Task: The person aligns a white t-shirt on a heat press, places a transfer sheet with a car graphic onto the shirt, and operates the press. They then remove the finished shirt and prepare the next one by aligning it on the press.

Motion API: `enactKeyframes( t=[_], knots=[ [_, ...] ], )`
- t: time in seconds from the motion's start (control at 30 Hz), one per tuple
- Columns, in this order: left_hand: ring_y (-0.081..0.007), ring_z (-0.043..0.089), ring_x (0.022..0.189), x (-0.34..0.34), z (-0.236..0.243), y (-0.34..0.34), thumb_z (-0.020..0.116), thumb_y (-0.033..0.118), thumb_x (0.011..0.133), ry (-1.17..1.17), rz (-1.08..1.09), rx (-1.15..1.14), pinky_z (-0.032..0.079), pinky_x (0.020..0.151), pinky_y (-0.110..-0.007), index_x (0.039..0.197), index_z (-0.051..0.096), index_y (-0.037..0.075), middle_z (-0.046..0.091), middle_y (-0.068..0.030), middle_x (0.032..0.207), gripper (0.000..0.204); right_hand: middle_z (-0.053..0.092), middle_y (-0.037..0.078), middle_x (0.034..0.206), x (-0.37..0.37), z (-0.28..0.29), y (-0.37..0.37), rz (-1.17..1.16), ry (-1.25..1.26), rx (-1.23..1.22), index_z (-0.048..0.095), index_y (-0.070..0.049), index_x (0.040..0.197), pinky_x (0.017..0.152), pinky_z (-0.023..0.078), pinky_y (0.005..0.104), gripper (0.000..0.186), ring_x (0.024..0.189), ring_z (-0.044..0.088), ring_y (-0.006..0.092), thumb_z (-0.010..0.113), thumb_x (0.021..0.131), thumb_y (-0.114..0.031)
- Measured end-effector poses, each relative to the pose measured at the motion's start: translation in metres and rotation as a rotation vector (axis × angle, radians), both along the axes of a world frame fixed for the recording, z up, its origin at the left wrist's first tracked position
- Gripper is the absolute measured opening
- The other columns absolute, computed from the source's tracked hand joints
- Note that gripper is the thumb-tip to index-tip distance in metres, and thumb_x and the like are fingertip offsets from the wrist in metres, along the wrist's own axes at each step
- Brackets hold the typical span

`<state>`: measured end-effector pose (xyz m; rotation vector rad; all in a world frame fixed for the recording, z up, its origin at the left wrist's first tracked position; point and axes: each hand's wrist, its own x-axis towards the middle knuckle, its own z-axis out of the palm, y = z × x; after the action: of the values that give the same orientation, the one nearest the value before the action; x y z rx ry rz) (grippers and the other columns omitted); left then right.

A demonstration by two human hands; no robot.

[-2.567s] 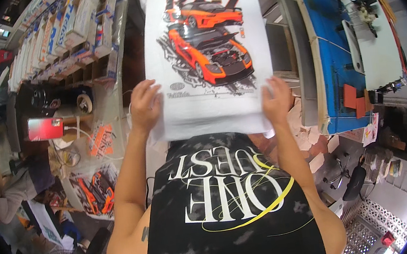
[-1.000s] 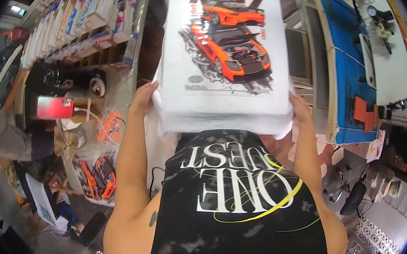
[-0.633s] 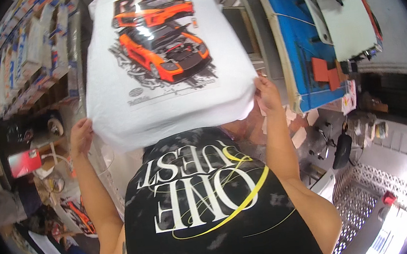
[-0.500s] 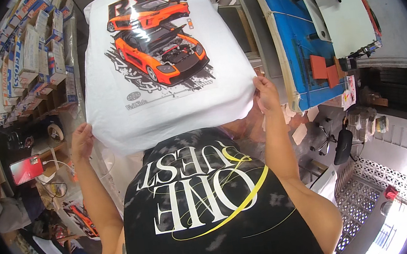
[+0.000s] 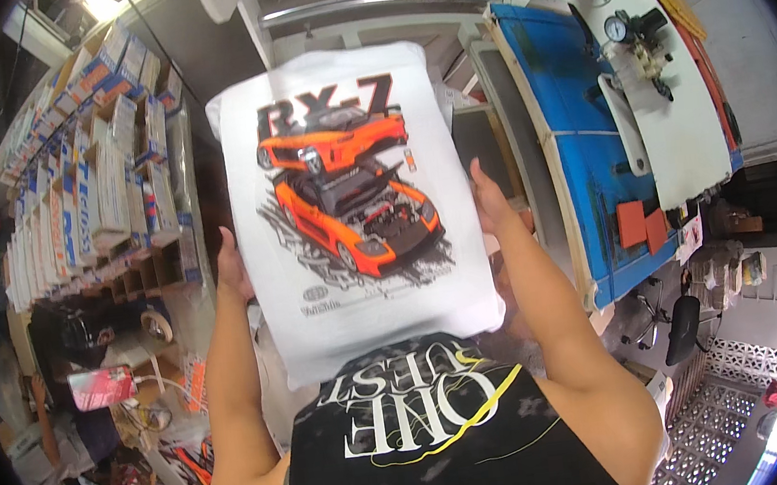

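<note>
A white shirt with a large print of orange and black cars lies in front of me, stretched over a flat, board-like shape. My left hand is at its left edge, a digit stretched forward and the rest partly hidden by the fabric's side. At the right edge is my right hand, also with a digit extended and the others hard to see. Both hands look open along the sides, neither pinching the cloth. The shirt's near hem reaches close to my black printed top.
Left stands a rack of upright narrow boxes, with a red phone on a cable below. To the right are a blue-covered table, orange squares and a pressure gauge. Metal rails cross beyond the shirt.
My hands have let go of the shirt's near corners and moved forward along its sides. My view has tilted up, so the shirt appears lower and rails show beyond it.
</note>
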<state>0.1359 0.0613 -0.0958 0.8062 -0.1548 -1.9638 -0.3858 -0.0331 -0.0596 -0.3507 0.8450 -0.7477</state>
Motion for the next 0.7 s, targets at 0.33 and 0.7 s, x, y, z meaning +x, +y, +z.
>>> enactKeyframes(
  t=[0.33, 0.7],
  knots=[
    [-0.0365, 0.063, 0.123, 0.080, -0.008, -0.162, 0.055, 0.058, 0.099, -0.315, 0.381, -0.104, 0.049, 0.108, -0.051, 0.143, 0.051, -0.002, 0.063, -0.0194, 0.138, 0.075, 0.070, 0.019, 0.122, 0.023, 0.011, -0.180, -0.520, 0.035, -0.170, 0.062, 0.003, 0.131, 0.103, 0.052, 0.0475, 0.051, 0.110, 0.069, 0.0364, 0.063, 0.092, -0.030],
    [-0.0327, 0.067, 0.118, 0.086, -0.034, -0.158, 0.055, 0.028, 0.101, -0.524, 0.643, -0.035, 0.052, 0.107, -0.045, 0.136, 0.057, -0.005, 0.068, -0.0179, 0.129, 0.048, 0.072, 0.018, 0.118, 0.012, 0.003, -0.186, -0.444, 0.427, -0.090, 0.066, 0.001, 0.126, 0.098, 0.056, 0.0419, 0.046, 0.106, 0.071, 0.0331, 0.061, 0.090, -0.027]
  ],
)
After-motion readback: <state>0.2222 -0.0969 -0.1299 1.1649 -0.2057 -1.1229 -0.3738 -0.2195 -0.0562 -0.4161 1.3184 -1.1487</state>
